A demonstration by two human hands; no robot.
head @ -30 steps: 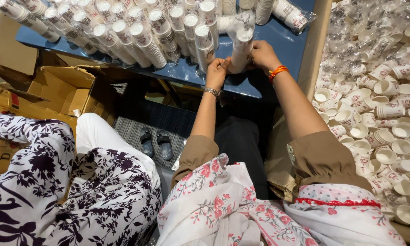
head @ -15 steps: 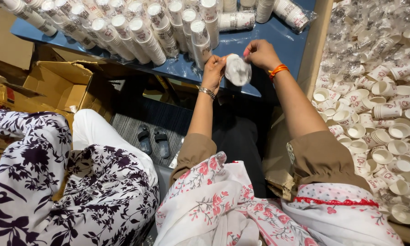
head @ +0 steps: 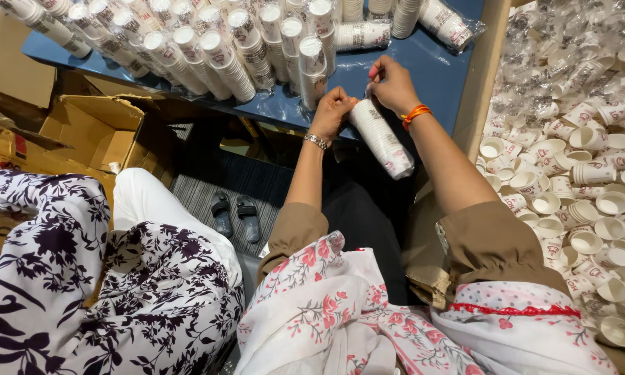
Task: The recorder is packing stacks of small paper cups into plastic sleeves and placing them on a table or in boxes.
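A long stack of white paper cups in a clear plastic sleeve (head: 383, 139) slants down from the edge of the blue table (head: 437, 76) toward my lap. My left hand (head: 332, 111) grips its upper end from the left. My right hand (head: 391, 83), with an orange band at the wrist, pinches the sleeve's open top just above the cups. Both hands are closed on the same stack.
Several sleeved cup stacks (head: 222, 48) lie in rows on the blue table. A heap of loose paper cups (head: 576, 160) fills the right side. Open cardboard boxes (head: 83, 132) stand at left. A person in a black-and-white floral garment (head: 83, 278) sits beside me; sandals (head: 232, 212) lie on the floor.
The cup stack has swung down from the table edge and now slants toward my lap. Both hands have stayed at its top end.
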